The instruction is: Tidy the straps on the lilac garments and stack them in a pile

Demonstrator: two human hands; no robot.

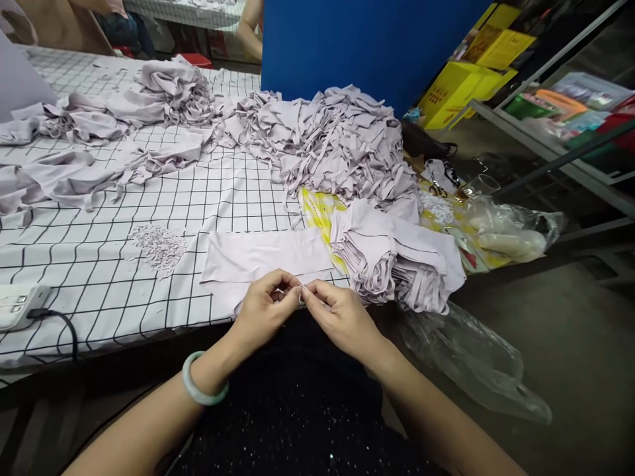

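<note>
My left hand (265, 307) and my right hand (337, 316) meet at the table's near edge, fingertips pinched together on the edge of a pale lilac fabric piece (262, 256) that lies flat on the checked tablecloth (99, 277). A small object may sit between the fingertips, too small to name. A green bangle (198, 387) circles my left wrist. Right of my hands sits a folded stack of lilac pieces (397, 261).
A big heap of lilac strips (332, 139) and more loose fabric (99, 152) cover the table's back. A mound of tiny snippets (159, 244) lies left. A white device with a cable (20, 305) sits near left. Plastic bags (476, 357) hang right. Another person's arm (251, 26) shows far behind.
</note>
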